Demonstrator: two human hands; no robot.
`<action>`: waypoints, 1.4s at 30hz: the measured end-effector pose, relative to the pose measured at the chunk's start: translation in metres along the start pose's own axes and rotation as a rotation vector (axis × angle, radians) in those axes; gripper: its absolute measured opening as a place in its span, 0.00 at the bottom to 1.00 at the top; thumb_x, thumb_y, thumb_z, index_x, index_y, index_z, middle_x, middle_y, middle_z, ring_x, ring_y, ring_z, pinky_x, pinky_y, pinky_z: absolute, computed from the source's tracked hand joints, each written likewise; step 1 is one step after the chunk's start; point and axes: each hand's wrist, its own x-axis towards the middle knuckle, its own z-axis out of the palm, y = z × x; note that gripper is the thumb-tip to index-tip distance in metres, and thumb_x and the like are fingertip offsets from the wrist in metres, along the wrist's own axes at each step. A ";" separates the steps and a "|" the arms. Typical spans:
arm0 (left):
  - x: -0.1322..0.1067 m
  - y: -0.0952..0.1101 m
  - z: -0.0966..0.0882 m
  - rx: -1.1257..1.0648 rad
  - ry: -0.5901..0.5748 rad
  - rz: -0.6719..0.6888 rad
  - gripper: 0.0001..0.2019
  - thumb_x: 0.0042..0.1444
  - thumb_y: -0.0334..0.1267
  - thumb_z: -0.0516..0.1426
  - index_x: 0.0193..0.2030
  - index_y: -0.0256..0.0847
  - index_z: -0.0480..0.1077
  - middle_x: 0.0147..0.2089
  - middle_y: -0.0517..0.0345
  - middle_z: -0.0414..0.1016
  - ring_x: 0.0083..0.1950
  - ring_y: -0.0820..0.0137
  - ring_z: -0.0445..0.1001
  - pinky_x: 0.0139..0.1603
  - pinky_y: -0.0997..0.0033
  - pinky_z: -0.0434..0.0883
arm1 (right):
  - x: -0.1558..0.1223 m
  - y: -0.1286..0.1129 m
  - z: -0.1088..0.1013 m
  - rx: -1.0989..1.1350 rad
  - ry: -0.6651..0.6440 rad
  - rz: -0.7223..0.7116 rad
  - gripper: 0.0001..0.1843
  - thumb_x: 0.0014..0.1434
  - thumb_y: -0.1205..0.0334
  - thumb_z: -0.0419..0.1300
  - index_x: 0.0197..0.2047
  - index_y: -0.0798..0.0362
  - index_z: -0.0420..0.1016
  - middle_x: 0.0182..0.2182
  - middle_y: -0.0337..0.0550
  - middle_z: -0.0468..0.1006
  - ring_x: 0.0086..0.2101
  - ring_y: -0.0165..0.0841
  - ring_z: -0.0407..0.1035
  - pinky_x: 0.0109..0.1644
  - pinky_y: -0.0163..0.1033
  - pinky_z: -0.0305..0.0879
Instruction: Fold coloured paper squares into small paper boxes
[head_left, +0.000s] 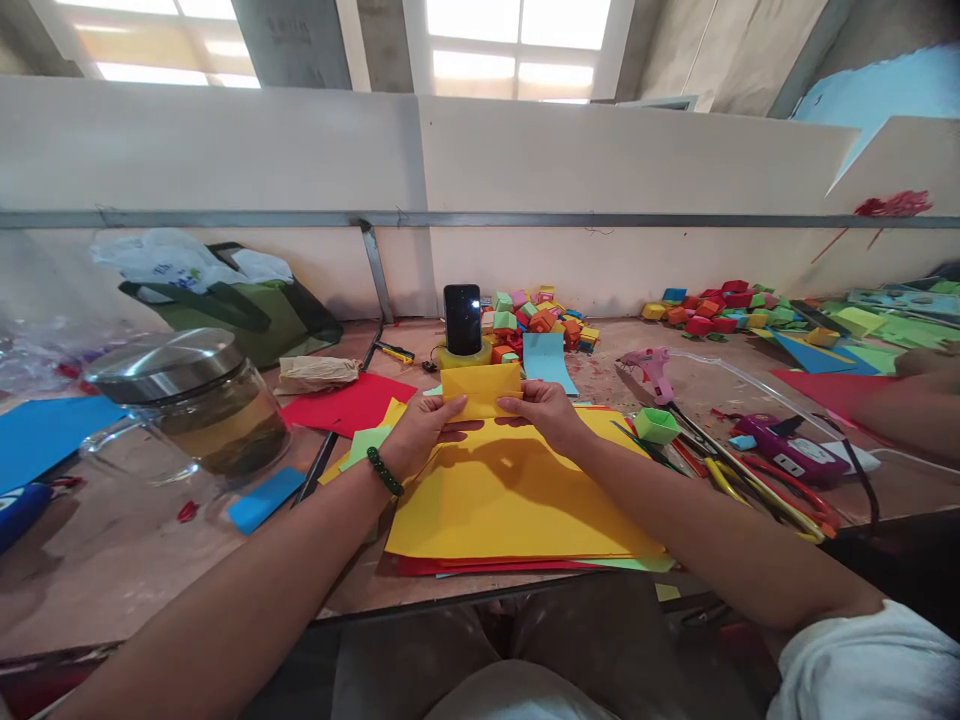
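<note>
The bare left hand [421,428] and bare right hand [553,415] meet nearly level in front of the body — thumbs pointing inward toward each other, fingers bent below them, each hand closed in a pinch. The left forearm [255,575], ringed near the wrist by a dark green beaded bracelet [384,472], and the right forearm [697,530], below a pale fabric sleeve [862,665], converge forward — both outstretched.

Phone [463,318] behind paper stack [517,510], apparently in a tape roll [450,359]
</note>
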 end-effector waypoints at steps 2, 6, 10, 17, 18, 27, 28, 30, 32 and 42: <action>0.000 0.000 0.000 -0.001 -0.007 0.000 0.18 0.45 0.44 0.67 0.41 0.37 0.76 0.45 0.48 0.80 0.41 0.62 0.81 0.29 0.80 0.71 | 0.001 0.000 -0.001 -0.005 -0.017 -0.005 0.26 0.33 0.53 0.74 0.37 0.54 0.80 0.31 0.41 0.82 0.25 0.29 0.76 0.27 0.28 0.70; 0.001 -0.001 0.000 -0.009 -0.022 0.029 0.18 0.44 0.43 0.68 0.41 0.37 0.76 0.44 0.49 0.81 0.41 0.62 0.81 0.29 0.80 0.72 | 0.002 0.003 -0.004 0.011 -0.096 0.037 0.26 0.36 0.51 0.73 0.40 0.53 0.80 0.35 0.43 0.82 0.26 0.29 0.76 0.29 0.30 0.72; 0.000 0.000 0.000 -0.020 -0.046 0.020 0.18 0.43 0.44 0.68 0.41 0.38 0.77 0.46 0.49 0.80 0.39 0.63 0.81 0.29 0.80 0.72 | 0.003 0.005 -0.007 -0.023 -0.086 0.006 0.24 0.36 0.49 0.73 0.34 0.56 0.81 0.33 0.43 0.81 0.25 0.28 0.75 0.29 0.31 0.73; -0.002 0.001 0.004 0.013 0.011 0.030 0.20 0.43 0.49 0.67 0.40 0.37 0.77 0.45 0.48 0.80 0.38 0.63 0.81 0.29 0.79 0.72 | 0.001 0.002 -0.004 -0.063 -0.084 -0.079 0.21 0.36 0.49 0.72 0.30 0.57 0.82 0.33 0.43 0.80 0.27 0.28 0.73 0.32 0.35 0.76; -0.002 0.001 0.004 0.027 0.019 0.043 0.21 0.41 0.50 0.68 0.39 0.37 0.77 0.43 0.48 0.81 0.39 0.63 0.81 0.30 0.78 0.72 | 0.001 0.002 -0.004 -0.062 -0.085 -0.072 0.21 0.37 0.48 0.72 0.30 0.57 0.82 0.32 0.43 0.80 0.27 0.29 0.73 0.32 0.35 0.76; -0.004 0.003 0.004 0.089 0.007 0.097 0.28 0.32 0.55 0.69 0.38 0.37 0.78 0.41 0.47 0.81 0.41 0.60 0.80 0.34 0.74 0.71 | 0.002 0.002 -0.006 -0.061 -0.039 0.000 0.26 0.33 0.47 0.73 0.33 0.56 0.82 0.28 0.42 0.81 0.23 0.29 0.74 0.27 0.31 0.72; -0.004 0.004 0.005 0.087 0.002 0.092 0.28 0.32 0.54 0.69 0.38 0.37 0.78 0.42 0.47 0.81 0.41 0.61 0.80 0.34 0.74 0.71 | 0.001 0.001 -0.006 -0.061 -0.038 0.005 0.26 0.33 0.47 0.74 0.33 0.56 0.82 0.29 0.43 0.81 0.23 0.29 0.74 0.27 0.31 0.71; -0.005 0.005 0.005 0.085 0.002 0.087 0.28 0.30 0.54 0.70 0.38 0.37 0.78 0.42 0.47 0.81 0.40 0.61 0.80 0.33 0.74 0.71 | 0.000 -0.001 -0.005 -0.057 -0.035 0.013 0.26 0.32 0.47 0.74 0.33 0.57 0.81 0.28 0.43 0.81 0.23 0.30 0.75 0.27 0.31 0.71; -0.006 0.006 0.006 0.090 0.013 0.085 0.27 0.30 0.53 0.70 0.37 0.38 0.78 0.43 0.48 0.81 0.41 0.60 0.80 0.33 0.74 0.71 | -0.001 -0.003 -0.004 -0.053 -0.030 0.015 0.26 0.31 0.47 0.74 0.32 0.56 0.81 0.28 0.42 0.81 0.23 0.30 0.75 0.26 0.30 0.70; -0.003 0.005 0.002 0.120 0.063 0.097 0.26 0.30 0.50 0.71 0.36 0.37 0.77 0.40 0.49 0.81 0.40 0.60 0.80 0.34 0.72 0.71 | -0.002 -0.002 0.000 -0.090 -0.015 -0.051 0.27 0.33 0.45 0.73 0.33 0.57 0.81 0.30 0.45 0.81 0.23 0.32 0.76 0.25 0.31 0.70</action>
